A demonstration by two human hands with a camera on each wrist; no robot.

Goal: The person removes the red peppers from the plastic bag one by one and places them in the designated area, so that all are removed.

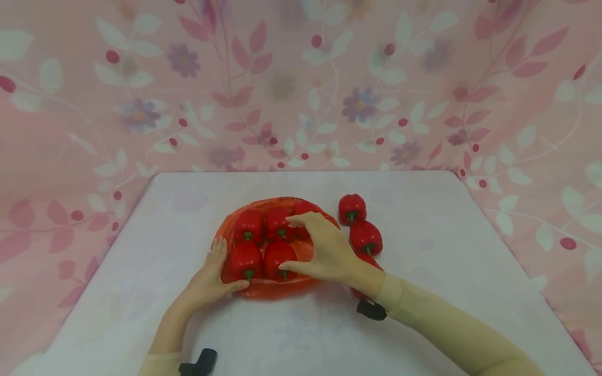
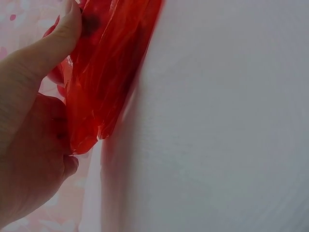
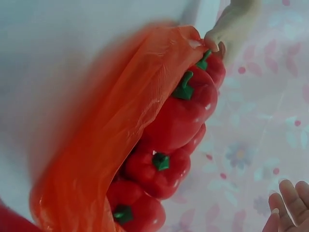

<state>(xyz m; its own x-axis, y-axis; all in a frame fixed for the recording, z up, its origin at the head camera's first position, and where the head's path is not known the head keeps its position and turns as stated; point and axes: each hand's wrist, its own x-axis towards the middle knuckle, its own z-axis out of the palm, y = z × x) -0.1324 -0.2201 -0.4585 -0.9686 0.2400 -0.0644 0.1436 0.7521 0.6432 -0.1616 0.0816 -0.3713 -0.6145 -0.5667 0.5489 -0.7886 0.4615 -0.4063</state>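
Several glossy red bell peppers [image 1: 246, 258] with green stems sit in an orange-red plastic bag [image 1: 275, 291], whose mouth is spread wide. At the bag's left side, my left hand [image 1: 211, 277] holds its edge; the left wrist view has the thumb against the plastic [image 2: 111, 63] and the fingers behind. Over the bag's right part, my right hand [image 1: 324, 248] is spread, thumb and fingers wide apart with nothing gripped. Its fingers [image 3: 292, 198] appear apart from the peppers [image 3: 178, 118] in the right wrist view. The right hand partly hides the bag's back-right pepper [image 1: 305, 208].
Right of the bag, more bell peppers lie in a row: one at the back [image 1: 351, 209], another in front of it [image 1: 366, 237], and one partly behind the right wrist. All rest on a white-covered table [image 1: 423, 209] backed by a pink floral cloth [image 1: 291, 94].
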